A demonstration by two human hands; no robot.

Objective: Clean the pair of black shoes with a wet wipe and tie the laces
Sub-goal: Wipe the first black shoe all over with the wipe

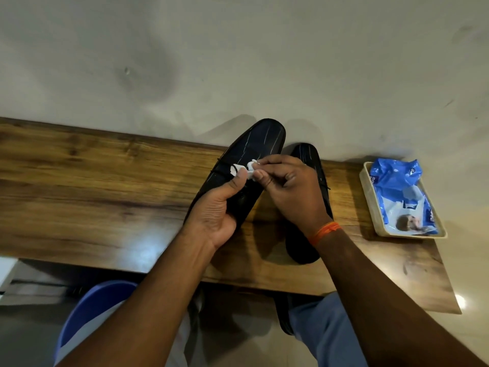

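Holding one black shoe [246,165] tilted above the worktop [92,186], the left hand [214,215] grips its side; the right hand [288,189] fingers pinch a small wet wipe [242,169], apparently bunched. Risk: a loose grip lets the shoe slip onto its mate [308,202] alongside.

I see a long wooden tabletop [92,194] with brown grain and a smooth, semi-gloss finish that throws back soft patches of light. The 2 black shoes, the held one [254,152] and the resting one [309,165], look like smooth glossy leather or a leather-like material, streaked with thin pale lines. The small white wet wipe [244,169] looks soft and crumpled. A blue plastic wipes packet [397,192] is shiny and wrinkled, lying in a cream plastic tray [366,192]. The orange thread wristband [324,231] looks like matt cloth. The grey wall [238,49] is matt and smudged.
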